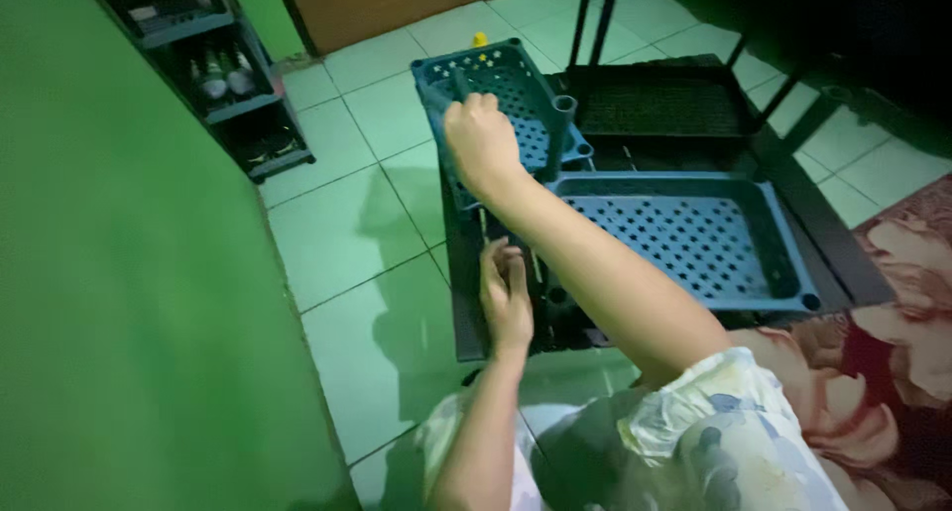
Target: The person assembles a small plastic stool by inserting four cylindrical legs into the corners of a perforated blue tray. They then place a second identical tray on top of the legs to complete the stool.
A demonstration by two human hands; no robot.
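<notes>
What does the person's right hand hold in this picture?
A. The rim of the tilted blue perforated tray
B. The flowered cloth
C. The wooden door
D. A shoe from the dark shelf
A: the right hand is closed on the edge of the tilted blue tray, which leans up beside a flat blue tray, while the left hand rests lower at the dark frame.

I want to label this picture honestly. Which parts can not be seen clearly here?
Head view only:
- Palm and fingertips of the right hand: turned away on the tilted blue perforated plastic tray.
- What the left hand touches: too dark under the right forearm.
- Items on the dark shelf rack: small, dim, cut by the top edge.
</notes>
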